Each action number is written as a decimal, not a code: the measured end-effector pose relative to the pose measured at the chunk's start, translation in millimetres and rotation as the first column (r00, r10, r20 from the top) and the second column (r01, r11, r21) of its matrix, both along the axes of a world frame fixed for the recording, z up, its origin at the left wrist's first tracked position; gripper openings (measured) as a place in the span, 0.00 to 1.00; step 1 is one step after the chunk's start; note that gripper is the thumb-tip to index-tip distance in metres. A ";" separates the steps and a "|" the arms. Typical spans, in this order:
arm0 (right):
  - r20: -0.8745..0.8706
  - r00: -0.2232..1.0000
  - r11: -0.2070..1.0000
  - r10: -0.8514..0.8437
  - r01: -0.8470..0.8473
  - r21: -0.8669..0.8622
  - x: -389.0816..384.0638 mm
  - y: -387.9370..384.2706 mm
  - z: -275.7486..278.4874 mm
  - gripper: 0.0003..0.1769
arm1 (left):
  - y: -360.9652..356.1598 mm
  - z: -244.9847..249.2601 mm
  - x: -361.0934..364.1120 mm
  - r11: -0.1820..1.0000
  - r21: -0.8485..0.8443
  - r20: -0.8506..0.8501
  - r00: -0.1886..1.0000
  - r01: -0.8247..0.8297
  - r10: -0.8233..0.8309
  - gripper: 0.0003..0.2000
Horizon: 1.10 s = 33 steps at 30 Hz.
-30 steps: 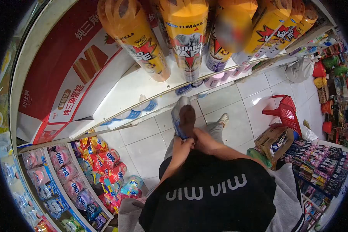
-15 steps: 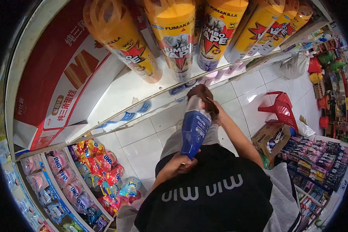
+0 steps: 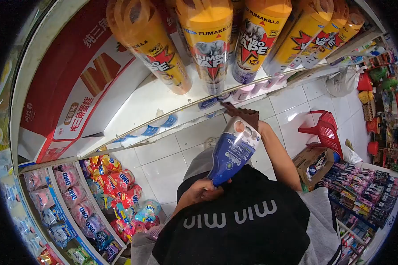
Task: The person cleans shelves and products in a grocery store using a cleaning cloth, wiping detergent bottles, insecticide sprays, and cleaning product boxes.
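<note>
My left hand [image 3: 202, 192] grips the bottom end of a blue and white blister package [image 3: 232, 153], held upright and tilted to the right in front of my chest. My right hand [image 3: 257, 125] holds a brown cloth [image 3: 240, 113] pressed against the white top end of the package, where round cut-outs show. The cloth hides most of that hand. Both hands are just below the front edge of a white shelf [image 3: 154, 104].
Orange Fumakilla spray cans [image 3: 210, 42] stand in a row on the shelf, with a red and white carton [image 3: 82, 84] to their left. Detergent packs [image 3: 119, 185] fill lower shelves at left. A red plastic chair [image 3: 325, 130], a cardboard box [image 3: 314, 161] and a goods rack [image 3: 362, 190] stand at right.
The package has come up from near my knees to chest height. My right hand with the cloth has moved to its top end, and the package now leans further right.
</note>
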State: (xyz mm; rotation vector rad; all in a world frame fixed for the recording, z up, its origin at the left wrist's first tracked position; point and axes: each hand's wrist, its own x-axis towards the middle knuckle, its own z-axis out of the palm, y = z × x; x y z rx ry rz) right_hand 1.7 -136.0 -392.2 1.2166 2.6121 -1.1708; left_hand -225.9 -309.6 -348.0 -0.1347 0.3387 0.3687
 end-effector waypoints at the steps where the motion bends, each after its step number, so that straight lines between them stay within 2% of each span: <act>1: -0.169 0.984 0.999 0.049 -0.044 0.030 1.5 1.9 -6.6 0.29 | -1.4 0.4 0.9 1.000 -0.005 -0.018 1.000 0.003 -0.003 0.25; 2: -0.340 0.927 0.971 -0.160 0.086 -0.222 2.2 2.6 -11.3 0.28 | -2.1 0.8 2.3 1.000 -0.010 -0.035 0.999 0.003 -0.003 0.23; 3: -0.437 0.810 0.863 -0.390 0.156 -0.480 -1.3 1.3 -7.5 0.27 | 0.1 7.5 3.8 0.999 0.032 -0.141 0.990 0.013 -0.009 0.22; 4: -0.447 0.649 0.685 -0.615 0.160 -0.711 -4.4 -1.4 -3.9 0.26 | 4.6 19.8 5.5 0.997 0.070 -0.246 0.969 0.030 -0.012 0.20; 6: -0.198 0.512 0.380 -0.836 0.280 -0.882 -7.3 -6.4 2.4 0.23 | 5.8 23.3 10.5 0.978 0.187 -0.477 0.879 0.091 0.010 0.18; 8: -0.215 0.305 0.289 -0.928 0.222 -0.931 -15.4 -16.4 13.8 0.18 | 4.1 12.5 16.8 0.926 0.324 -0.696 0.712 0.194 0.095 0.16; 9: -0.411 0.373 0.532 -0.832 0.330 -0.779 -19.7 -19.9 7.9 0.17 | 8.1 9.9 15.8 0.897 0.357 -0.744 0.660 0.262 0.104 0.15; 10: -0.560 0.462 0.726 -0.687 0.405 -0.557 -23.1 -24.1 -2.5 0.17 | 16.4 7.7 13.9 0.864 0.380 -0.788 0.604 0.331 0.115 0.15; 11: -0.655 0.563 0.854 -0.504 0.438 -0.281 -25.4 -28.4 -9.3 0.17 | 23.5 6.5 13.0 0.826 0.396 -0.827 0.546 0.400 0.132 0.14; 12: -0.581 0.625 0.849 -0.521 0.453 -0.272 -28.4 -33.1 -4.7 0.17 | 27.6 9.2 14.1 0.834 0.405 -0.859 0.468 0.374 0.207 0.14; 15: -0.360 0.885 0.945 -0.296 0.325 0.021 -46.7 -54.0 15.4 0.15 | 42.5 14.3 15.3 0.765 0.307 -0.951 0.161 0.567 0.262 0.14; 16: -0.388 0.894 0.971 -0.225 0.237 -0.019 -56.2 -59.9 25.4 0.16 | 38.6 0.1 15.3 0.739 0.349 -0.928 0.103 0.577 0.358 0.19; 18: -0.451 0.888 0.994 -0.090 0.054 -0.092 -71.4 -68.7 42.6 0.17 | 33.7 -8.4 18.3 0.688 0.498 -0.864 0.237 0.528 0.444 0.23; 19: -0.410 0.903 0.974 -0.131 0.041 -0.221 -71.5 -65.2 43.9 0.19 | 33.4 -8.5 19.7 0.657 0.567 -0.823 0.300 0.497 0.483 0.25; 21: -0.315 0.928 0.883 -0.199 0.031 -0.468 -72.7 -51.7 43.8 0.22 | 31.9 -13.0 19.1 0.659 0.456 -0.889 0.277 0.599 0.364 0.21; 22: -0.379 0.916 0.928 -0.131 -0.021 -0.371 -69.2 -50.4 25.6 0.24 | 30.6 -16.0 18.9 0.652 0.398 -0.917 0.260 0.646 0.302 0.20; 23: -0.337 0.938 0.911 -0.075 -0.073 -0.406 -64.6 -46.1 11.9 0.24 | 30.6 -17.6 19.4 0.641 0.342 -0.940 0.241 0.688 0.243 0.18; 24: -0.295 0.956 0.889 -0.014 -0.123 -0.441 -59.4 -39.2 1.0 0.23 | 38.8 11.3 20.8 0.588 0.396 -0.918 0.292 0.705 0.268 0.21; 25: -0.253 0.966 0.863 0.051 -0.170 -0.476 -52.7 -32.8 -13.0 0.23 | 43.2 23.8 21.7 0.567 0.349 -0.937 0.261 0.746 0.233 0.21; 27: -0.376 0.895 0.908 0.238 -0.342 -0.240 -26.9 -24.1 -83.2 0.20 | 46.8 35.6 21.9 0.522 0.249 -0.968 0.190 0.816 0.165 0.22; 28: -0.422 0.841 0.901 0.338 -0.418 -0.112 -17.9 -22.4 -103.4 0.20 | 42.1 28.9 21.3 0.532 0.320 -0.944 0.214 0.784 0.252 0.21; 29: -0.347 0.925 0.854 0.154 -0.301 -0.424 -14.3 -23.1 -104.5 0.19 | 33.8 15.5 20.4 0.537 0.389 -0.913 0.232 0.749 0.337 0.21; 30: -0.210 0.978 0.713 -0.004 -0.145 -0.686 -12.8 -24.8 -102.2 0.19 | 28.7 5.9 19.1 0.534 0.455 -0.874 0.244 0.713 0.420 0.21; 31: -0.026 0.993 0.496 -0.116 0.035 -0.868 -13.8 -26.2 -96.0 0.19 | 28.3 1.9 17.8 0.536 0.453 -0.878 0.252 0.712 0.406 0.21; 32: -0.042 0.998 0.688 -0.040 -0.003 -0.726 -25.6 -28.3 -38.5 0.21 | 28.3 -1.4 16.9 0.539 0.451 -0.882 0.262 0.712 0.392 0.21; 33: -0.040 0.999 0.718 -0.001 -0.027 -0.695 -37.7 -29.8 -12.5 0.21 | 28.1 -2.9 16.7 0.540 0.448 -0.886 0.273 0.712 0.375 0.21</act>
